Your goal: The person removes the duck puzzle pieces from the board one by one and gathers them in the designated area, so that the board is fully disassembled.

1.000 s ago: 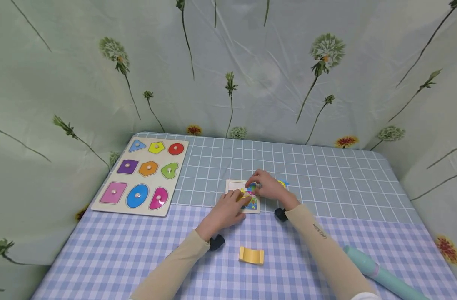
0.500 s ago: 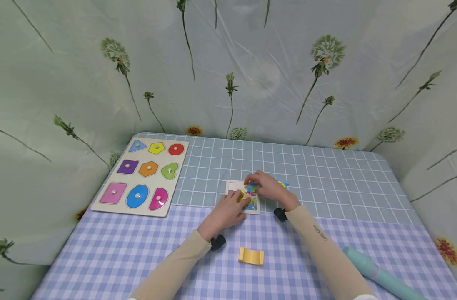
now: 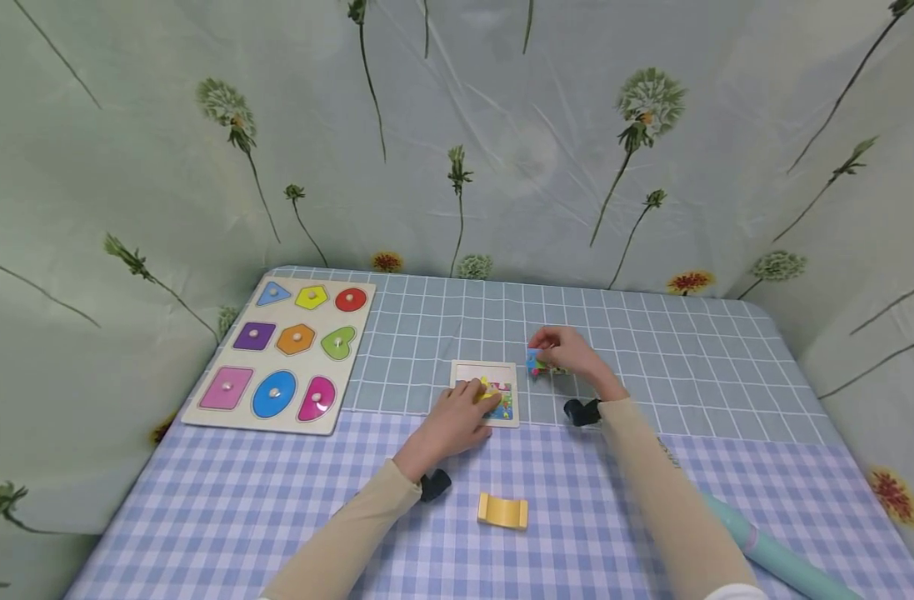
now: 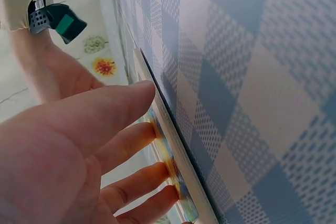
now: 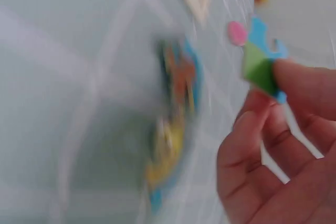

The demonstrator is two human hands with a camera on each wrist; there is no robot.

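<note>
Just apart, a person's left hand [image 3: 452, 419] rests on a puzzle tray [image 3: 484, 370] and the right hand [image 3: 571, 353] pinches a puzzle piece [image 5: 258, 61].

From left, a shape board [image 3: 297, 337] with 9 knobbed pieces lies partly on checked cloth [image 3: 202, 500], partly on grey gridded cloth [image 3: 674, 350]; next, the left hand's fingers lie apart on the tray's coloured pieces [image 3: 506, 406], the thumb at its near edge; the tray's far part shows pale and bare; nearer the camera sits a yellow curved block [image 3: 502, 512]; right of the tray, the right hand's thumb and fingertips clamp the blue-and-green piece above the gridded cloth, near loose pieces [image 5: 178, 82] blurred in the wrist view; at far right, a teal tube [image 3: 786, 552] lies on the checked cloth, partly behind the right sleeve [image 3: 674, 500].
</note>
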